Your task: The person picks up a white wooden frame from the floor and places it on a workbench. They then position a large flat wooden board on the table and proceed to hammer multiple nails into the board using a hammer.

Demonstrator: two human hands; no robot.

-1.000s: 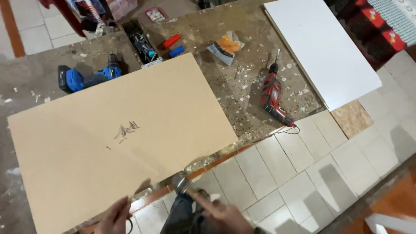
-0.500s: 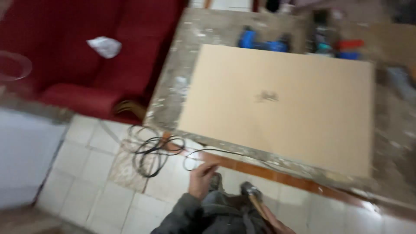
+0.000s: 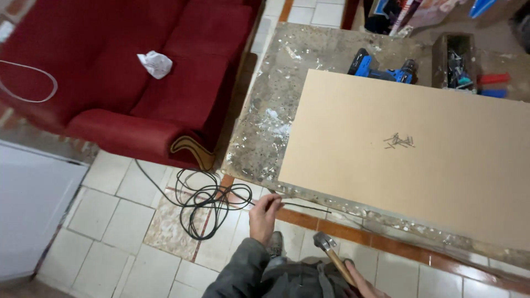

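Left hand (image 3: 264, 216) is pinching a thin black cable (image 3: 301, 207) right at the near left edge of the bench (image 3: 265, 118), fingers closed on it. The held bit of cable runs roughly left to right along that near edge, going right until it fades out under the board's near side, and going left it drops into a loose tangle of loops (image 3: 207, 201) on the tile floor (image 3: 110, 221). Right hand (image 3: 361, 281) is low at the bottom of the frame, only partly in view, wrapped around the wooden handle of a hammer (image 3: 331, 253); the handle slants up and to the left, metal head at the upper end, held over the floor just near of the bench. The bench top is rough, grey and spattered with white specks. A big pale board (image 3: 397, 149) lies flat on it, long axis going left to right, with a small heap of nails (image 3: 398, 141) about mid-board. Past the board's far edge there's a blue drill (image 3: 381, 66) and, further right, a small box of bits (image 3: 455, 60). Off to the left sits a red sofa (image 3: 127, 72) with a crumpled white rag (image 3: 155, 63) on the seat, and a white panel (image 3: 33, 204) at the near left.
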